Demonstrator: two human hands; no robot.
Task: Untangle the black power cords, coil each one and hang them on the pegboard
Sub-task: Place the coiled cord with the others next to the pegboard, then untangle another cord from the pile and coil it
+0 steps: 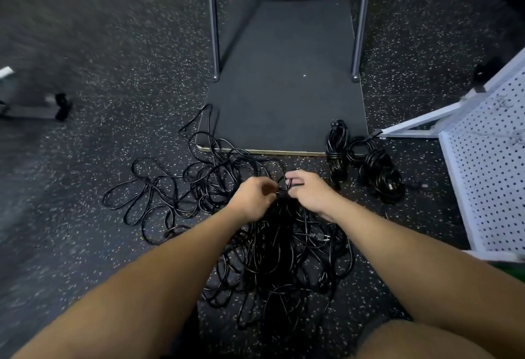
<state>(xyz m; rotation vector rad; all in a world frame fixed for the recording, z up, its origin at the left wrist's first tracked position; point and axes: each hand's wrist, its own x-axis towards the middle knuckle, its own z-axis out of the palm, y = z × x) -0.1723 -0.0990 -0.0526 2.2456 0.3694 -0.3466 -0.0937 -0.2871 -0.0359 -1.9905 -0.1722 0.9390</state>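
Head view: both hands (279,189) amid tangled cords (284,247).

Left hand (253,199) and right hand (309,192) pinching strands atop tangled black cords (272,245) on speckled floor (85,60), coiled cords (366,165) beside white pegboard (491,165)

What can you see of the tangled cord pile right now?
The cord pile is a loose heap of thin, glossy black cords on the speckled floor, unsorted. Loops spill out to its left and up onto the mat's near edge. A two-prong plug lies on top. The left hand and right hand pinch strands at its top. Coiled bundles lie apart, to the right.
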